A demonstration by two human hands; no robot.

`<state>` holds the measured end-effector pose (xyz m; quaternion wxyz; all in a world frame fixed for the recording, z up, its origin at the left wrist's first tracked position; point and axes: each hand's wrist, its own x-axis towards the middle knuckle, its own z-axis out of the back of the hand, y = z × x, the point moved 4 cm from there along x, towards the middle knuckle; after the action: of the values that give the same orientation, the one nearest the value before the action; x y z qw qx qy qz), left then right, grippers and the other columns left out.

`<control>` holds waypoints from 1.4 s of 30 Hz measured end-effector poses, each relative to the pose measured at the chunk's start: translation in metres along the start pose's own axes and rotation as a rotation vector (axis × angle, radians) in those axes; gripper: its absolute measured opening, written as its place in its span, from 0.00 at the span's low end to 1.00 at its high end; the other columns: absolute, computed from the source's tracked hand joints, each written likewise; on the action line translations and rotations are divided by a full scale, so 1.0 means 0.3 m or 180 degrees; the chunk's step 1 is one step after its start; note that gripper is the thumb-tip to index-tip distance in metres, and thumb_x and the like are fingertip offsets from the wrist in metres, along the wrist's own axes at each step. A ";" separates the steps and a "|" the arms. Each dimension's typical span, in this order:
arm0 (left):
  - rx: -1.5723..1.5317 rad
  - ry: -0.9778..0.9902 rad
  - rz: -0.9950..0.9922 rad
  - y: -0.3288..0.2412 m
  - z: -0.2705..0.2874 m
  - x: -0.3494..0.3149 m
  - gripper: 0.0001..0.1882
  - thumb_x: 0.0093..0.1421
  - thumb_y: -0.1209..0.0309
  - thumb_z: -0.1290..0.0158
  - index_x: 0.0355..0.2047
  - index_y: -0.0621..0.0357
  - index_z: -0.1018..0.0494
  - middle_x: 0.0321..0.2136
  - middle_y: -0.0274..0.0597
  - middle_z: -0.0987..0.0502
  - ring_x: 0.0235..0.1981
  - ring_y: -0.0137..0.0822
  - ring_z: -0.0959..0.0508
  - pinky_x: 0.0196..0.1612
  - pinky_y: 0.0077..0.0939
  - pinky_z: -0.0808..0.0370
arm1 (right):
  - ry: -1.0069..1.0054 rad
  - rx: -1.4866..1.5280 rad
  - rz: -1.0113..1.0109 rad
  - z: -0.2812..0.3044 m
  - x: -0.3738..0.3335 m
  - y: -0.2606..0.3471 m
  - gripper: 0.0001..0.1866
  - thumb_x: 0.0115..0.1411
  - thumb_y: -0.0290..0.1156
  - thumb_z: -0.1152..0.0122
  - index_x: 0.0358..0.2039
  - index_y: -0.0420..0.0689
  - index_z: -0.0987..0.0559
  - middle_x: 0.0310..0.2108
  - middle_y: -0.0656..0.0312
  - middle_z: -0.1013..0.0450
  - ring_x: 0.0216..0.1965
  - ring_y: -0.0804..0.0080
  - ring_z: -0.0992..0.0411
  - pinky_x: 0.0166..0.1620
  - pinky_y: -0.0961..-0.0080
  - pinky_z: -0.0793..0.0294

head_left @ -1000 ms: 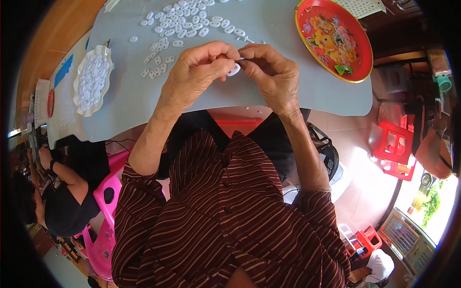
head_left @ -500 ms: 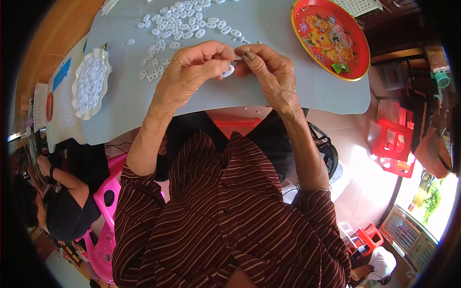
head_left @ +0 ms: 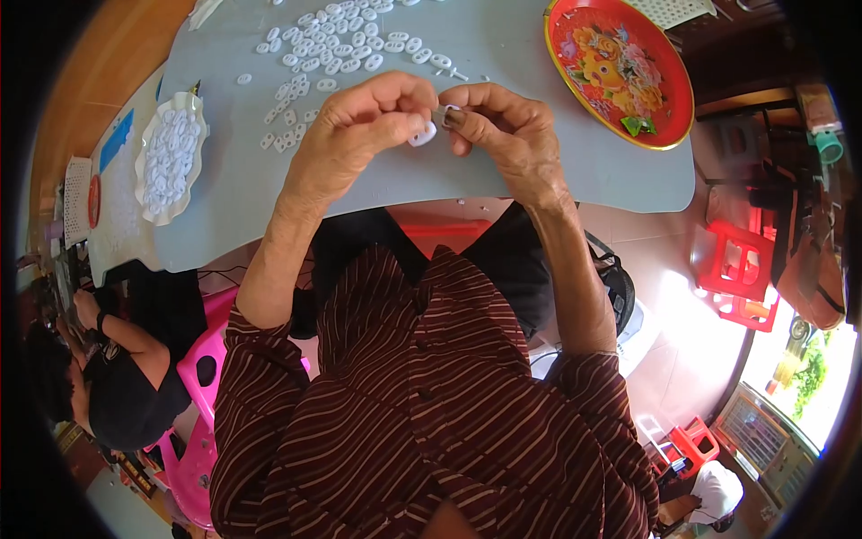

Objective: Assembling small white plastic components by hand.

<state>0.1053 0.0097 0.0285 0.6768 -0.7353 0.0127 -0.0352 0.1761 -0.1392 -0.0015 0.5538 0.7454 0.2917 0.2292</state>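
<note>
My left hand [head_left: 373, 124] pinches a small white oval plastic piece [head_left: 423, 136] with holes between thumb and fingertips. Close beside it, my right hand [head_left: 508, 131] has thumb and forefinger closed on another small whitish piece [head_left: 452, 110], mostly covered by the thumb, so its kind is unclear. Both hands are raised over the near edge of a grey table [head_left: 238, 202]. Beyond them lie many loose white oval two-holed pieces [head_left: 358, 39]. Smaller white two-holed plates [head_left: 289, 118] are scattered to the left of these. A little white pin-like part [head_left: 456, 75] lies just past my fingers.
A white wavy-rimmed dish [head_left: 199, 160] full of white pieces stands at the left. On the far right is a red flowered tray [head_left: 675, 112] with a green wrapper [head_left: 638, 127]. A person [head_left: 135, 377] sits at left near a pink chair [head_left: 202, 377]; red stools [head_left: 738, 262] stand at right.
My right hand has drawn slightly right, away from the left, and a whitish piece now shows at its fingertips. The oval piece in my left hand has tilted and shifted slightly left.
</note>
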 end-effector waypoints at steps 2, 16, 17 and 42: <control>-0.0418 -0.0428 -0.0054 0.008 0.015 0.004 0.10 0.56 0.75 0.49 0.40 0.62 0.27 0.29 0.32 0.27 0.32 0.23 0.29 0.38 0.19 0.32 | -0.0086 -0.0022 0.0044 -0.009 -0.005 0.014 0.08 0.57 0.24 0.41 0.37 0.35 0.24 0.28 0.63 0.26 0.26 0.80 0.28 0.32 0.84 0.27; -0.0680 -0.1015 -0.0200 0.048 0.008 0.035 0.10 0.57 0.75 0.48 0.39 0.63 0.28 0.30 0.30 0.29 0.33 0.23 0.31 0.40 0.19 0.32 | -0.0270 -0.0183 0.0488 -0.038 -0.009 0.013 0.08 0.56 0.23 0.40 0.38 0.37 0.25 0.29 0.64 0.26 0.28 0.80 0.28 0.34 0.83 0.25; -0.0606 -0.1016 -0.0219 0.043 0.006 0.037 0.10 0.57 0.75 0.48 0.39 0.63 0.28 0.30 0.30 0.29 0.33 0.22 0.31 0.39 0.18 0.31 | -0.0316 -0.0145 0.0515 -0.035 -0.009 0.010 0.09 0.56 0.23 0.40 0.39 0.37 0.25 0.30 0.64 0.27 0.28 0.80 0.27 0.34 0.83 0.25; 0.1140 -0.0788 -0.0545 -0.026 -0.031 0.079 0.11 0.57 0.74 0.47 0.41 0.60 0.31 0.23 0.30 0.27 0.24 0.20 0.32 0.27 0.15 0.35 | -0.0629 -0.0106 0.0654 -0.022 -0.012 0.007 0.11 0.57 0.21 0.42 0.41 0.39 0.26 0.32 0.64 0.27 0.30 0.79 0.28 0.36 0.83 0.26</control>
<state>0.1280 -0.0004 0.0379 0.7874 -0.6005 -0.1393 -0.0038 0.1694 -0.1376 0.0023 0.5658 0.7810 0.1540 0.2150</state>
